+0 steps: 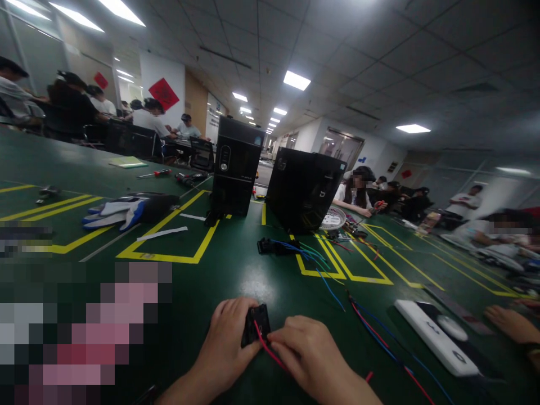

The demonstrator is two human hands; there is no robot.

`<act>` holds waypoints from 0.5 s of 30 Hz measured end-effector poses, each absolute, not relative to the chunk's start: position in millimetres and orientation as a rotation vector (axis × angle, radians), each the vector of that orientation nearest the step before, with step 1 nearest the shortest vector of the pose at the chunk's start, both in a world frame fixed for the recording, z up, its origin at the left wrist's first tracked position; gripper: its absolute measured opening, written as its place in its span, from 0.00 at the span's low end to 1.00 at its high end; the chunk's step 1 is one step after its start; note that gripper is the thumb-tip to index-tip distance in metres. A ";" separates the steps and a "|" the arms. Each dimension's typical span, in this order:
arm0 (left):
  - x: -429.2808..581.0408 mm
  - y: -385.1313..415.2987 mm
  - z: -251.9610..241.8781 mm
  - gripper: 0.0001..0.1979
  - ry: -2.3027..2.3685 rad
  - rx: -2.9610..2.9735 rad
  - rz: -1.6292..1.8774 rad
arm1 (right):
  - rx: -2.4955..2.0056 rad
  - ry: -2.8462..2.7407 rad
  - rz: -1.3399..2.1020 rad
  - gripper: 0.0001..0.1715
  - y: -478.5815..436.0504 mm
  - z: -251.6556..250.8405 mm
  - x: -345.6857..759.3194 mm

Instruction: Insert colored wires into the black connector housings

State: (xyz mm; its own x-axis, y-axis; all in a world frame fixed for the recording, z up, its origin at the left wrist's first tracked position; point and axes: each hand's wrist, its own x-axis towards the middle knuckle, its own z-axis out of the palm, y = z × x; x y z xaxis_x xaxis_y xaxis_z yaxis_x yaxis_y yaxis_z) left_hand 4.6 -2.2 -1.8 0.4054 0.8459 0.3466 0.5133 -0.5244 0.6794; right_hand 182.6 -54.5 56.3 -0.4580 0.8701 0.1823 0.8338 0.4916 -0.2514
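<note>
"On the table (248, 273), near side — where is the block?"

"I see it between the hands, black (263, 322), raised toward the camera. Left hand (230, 336): fingers closed around the block's left side. Right hand (312, 350): thumb and forefinger nearly closed at its lower right edge, red wire (272, 351) alongside. Whether they grip the wire, I cannot tell."

"Wire position?"

"One end meets the block's face. The joint is too small for me to read."

"Adjacent items?"

"To the right: loose wires (377, 332), red and blue, then a white bar (434, 337). Beyond the hands: a black connector (266, 246) with blue and green leads — two black towers (306, 191) stand behind it."
</note>
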 end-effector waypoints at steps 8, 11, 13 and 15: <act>4.3 -3.8 1.4 0.16 1.155 2.218 0.921 | -1.453 -2.356 0.078 0.11 -56.6 46.9 176.7; 4.6 -3.9 1.7 0.17 1.166 2.203 0.932 | -1.405 -2.418 0.062 0.12 -57.7 46.8 175.7; 4.7 -4.0 1.8 0.17 1.172 2.200 0.941 | -1.389 -2.491 0.070 0.11 -58.7 50.3 177.3; 4.5 -4.1 1.7 0.17 1.174 2.198 0.953 | -1.402 -2.537 0.096 0.11 -59.1 54.7 179.7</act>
State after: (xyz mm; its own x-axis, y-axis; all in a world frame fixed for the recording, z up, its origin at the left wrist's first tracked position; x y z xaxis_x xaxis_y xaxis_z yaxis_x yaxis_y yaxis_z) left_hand 4.5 -4.1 1.7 0.3927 0.8482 0.3555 0.5223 -0.5239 0.6728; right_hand 179.7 -59.1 54.7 -0.5103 0.8414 0.1780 0.8256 0.5372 -0.1727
